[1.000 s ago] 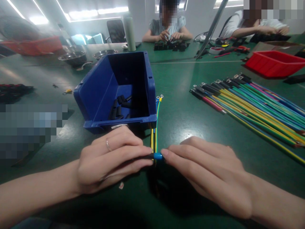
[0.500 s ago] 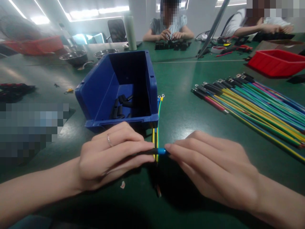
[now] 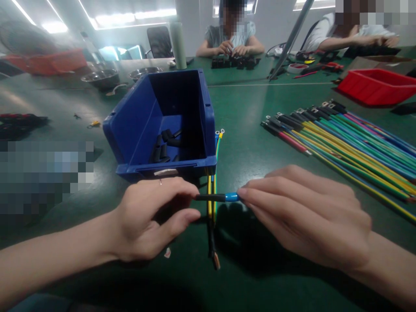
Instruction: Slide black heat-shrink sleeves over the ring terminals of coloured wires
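One sleeve, black with a blue end, sits level above the wires. Right hand pinches the blue end; left hand stands parted at the black end, contact uncertain. Judged light, fairly soft, smooth; best gripped mid-length.

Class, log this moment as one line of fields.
left hand: open, by sleeve | right hand: pinching blue part | sleeve: meets blue part | bin: beyond left hand
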Demonstrator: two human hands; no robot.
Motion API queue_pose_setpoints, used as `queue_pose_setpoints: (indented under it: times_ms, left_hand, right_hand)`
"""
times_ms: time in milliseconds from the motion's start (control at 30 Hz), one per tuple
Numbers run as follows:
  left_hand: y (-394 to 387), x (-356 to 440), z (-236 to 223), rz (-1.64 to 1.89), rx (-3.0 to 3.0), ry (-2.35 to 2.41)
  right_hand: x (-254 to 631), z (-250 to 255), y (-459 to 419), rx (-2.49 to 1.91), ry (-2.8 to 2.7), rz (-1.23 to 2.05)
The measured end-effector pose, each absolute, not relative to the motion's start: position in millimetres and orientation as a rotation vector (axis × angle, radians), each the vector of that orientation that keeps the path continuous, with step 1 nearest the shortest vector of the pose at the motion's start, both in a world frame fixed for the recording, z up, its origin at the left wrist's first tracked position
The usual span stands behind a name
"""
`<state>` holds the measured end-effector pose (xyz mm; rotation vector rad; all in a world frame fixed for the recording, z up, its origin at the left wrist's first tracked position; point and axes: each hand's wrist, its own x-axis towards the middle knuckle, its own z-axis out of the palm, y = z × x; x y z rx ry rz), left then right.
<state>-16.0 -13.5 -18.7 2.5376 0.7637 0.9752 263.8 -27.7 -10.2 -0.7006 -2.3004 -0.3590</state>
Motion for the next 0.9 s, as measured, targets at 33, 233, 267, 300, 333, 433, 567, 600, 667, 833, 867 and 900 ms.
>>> queue_pose_setpoints:
  times_ms: [33,233,267,300,333,433,567,600,667,833,867,900]
  left_hand:
    - [-14,-15,-19,0.976,2.525,0.765]
    - [-14,-11,-15,0.953,2.464,0.761]
    - [-14,-11,-15,0.95,2.459,0.76]
    - [-14,-11,-15,0.947,2.452,0.763]
    - [-14,-11,-15,0.944,2.443,0.765]
    - [-16,-11,-16,0.957,2.407,0.765]
    - [-18,-14,-14,0.974,2.36,0.762]
    - [-19,-15,-12,0.958,2.347,0.768]
    - [-20,-18,-9,0.927,2.31,0.796]
    - [-22,-21,-7,0.995,2.368,0.896]
    - [-21,-21,-8,0.999,2.43,0.881]
    - [-20,-20,-9,0.985,2.489,0.856]
  right_hand:
    - [263,-11,-28,-0.691,-2.31,-0.341]
    - [266,-12,-32,-0.67,-2.362,-0.296]
    - [266,-12,-31,-0.667,-2.362,-0.295]
    - [266,-12,-31,-0.664,-2.367,-0.295]
    - [265,-12,-31,-0.66,-2.373,-0.296]
    - [265,-11,-31,-0.645,-2.387,-0.302]
    - [266,-10,-33,-0.642,-2.401,-0.28]
    - [267,-10,-33,-0.646,-2.398,-0.282]
    - [268,-9,-32,-0.669,-2.372,-0.318]
    - [268,-6,-24,-0.75,-2.316,-0.345]
    - [268,-6,-22,-0.757,-2.316,-0.326]
    - [268,-6,-21,-0.759,-2.317,-0.31]
